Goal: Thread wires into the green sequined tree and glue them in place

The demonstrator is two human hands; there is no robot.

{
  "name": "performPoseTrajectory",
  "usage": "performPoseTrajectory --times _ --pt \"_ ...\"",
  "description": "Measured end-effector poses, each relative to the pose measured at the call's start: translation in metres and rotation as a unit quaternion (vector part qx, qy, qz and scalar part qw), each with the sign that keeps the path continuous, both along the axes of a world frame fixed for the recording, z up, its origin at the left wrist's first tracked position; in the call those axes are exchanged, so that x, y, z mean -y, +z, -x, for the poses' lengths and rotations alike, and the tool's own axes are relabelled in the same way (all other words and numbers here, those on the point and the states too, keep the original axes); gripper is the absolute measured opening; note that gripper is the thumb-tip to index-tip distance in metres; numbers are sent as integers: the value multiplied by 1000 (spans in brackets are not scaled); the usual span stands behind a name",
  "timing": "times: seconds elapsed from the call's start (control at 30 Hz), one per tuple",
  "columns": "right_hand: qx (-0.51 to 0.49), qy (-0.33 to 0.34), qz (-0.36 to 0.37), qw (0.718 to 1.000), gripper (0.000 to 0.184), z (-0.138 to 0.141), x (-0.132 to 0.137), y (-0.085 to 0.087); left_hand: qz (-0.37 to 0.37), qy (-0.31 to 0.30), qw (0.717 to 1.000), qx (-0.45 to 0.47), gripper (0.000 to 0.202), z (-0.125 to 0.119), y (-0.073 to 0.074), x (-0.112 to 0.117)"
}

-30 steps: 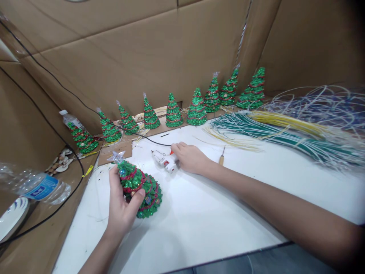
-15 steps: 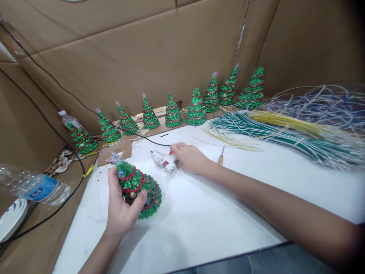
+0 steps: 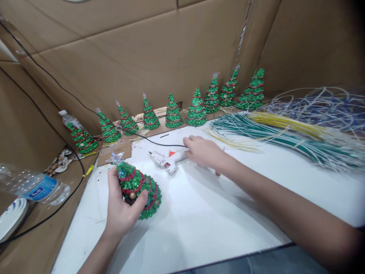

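At the lower left of the head view, the left hand [image 3: 122, 215] is wrapped around a sparkly green Christmas tree [image 3: 137, 185], tipped with its clear star [image 3: 117, 158] toward the upper left. The tree looks light and stiff; its star might snap, so the wide green layers seem safest to hold. Near the middle, the right hand [image 3: 205, 153] is at the handle end of a white glue gun [image 3: 170, 164]; whether it grips, one cannot tell.

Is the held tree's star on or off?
On: a clear star sits at the tip of the green tree; whether glued, cannot tell.
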State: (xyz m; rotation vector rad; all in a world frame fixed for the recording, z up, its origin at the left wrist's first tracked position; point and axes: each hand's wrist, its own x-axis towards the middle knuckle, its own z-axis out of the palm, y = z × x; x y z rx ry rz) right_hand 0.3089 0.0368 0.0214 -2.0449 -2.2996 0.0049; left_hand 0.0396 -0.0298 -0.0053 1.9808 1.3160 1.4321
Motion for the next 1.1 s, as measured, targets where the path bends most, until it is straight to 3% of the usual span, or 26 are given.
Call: performPoseTrajectory --times 0.1,0.2,0.4,0.5,0.57,0.67,0.8,0.87,0.97,1.1 --pt "11 -127 54 990 37 -23 3 11 9 -1 1000 2 56 1 -1 1" --pt "13 -188 98 977 36 -43 9 9 17 0 1000 0 58 1 0 2" --pt "2 -167 81 983 38 -55 16 -8 26 -3 1000 7 56 -3 4 4" --pt "-54 -159 -1 986 50 -48 16 -8 35 2 999 15 56 -5 5 5" --pt "-165 -110 -81 977 54 -39 18 -5 36 7 999 22 57 -6 7 6" --pt "-298 23 -191 935 45 -17 27 -4 29 1 999 22 55 -8 8 6" --pt "-294 223 -344 864 26 19 48 -8 3 7 1000 1 52 -8 9 6" --pt "-283 297 -375 831 26 36 60 -10 -1 8 1000 -4 52 -9 9 6" --pt "-251 333 -397 818 24 52 75 -12 -1 6 1000 -5 52 -8 10 6" --pt "-206 324 -410 827 18 63 85 -14 5 7 1000 -4 51 -8 10 7"
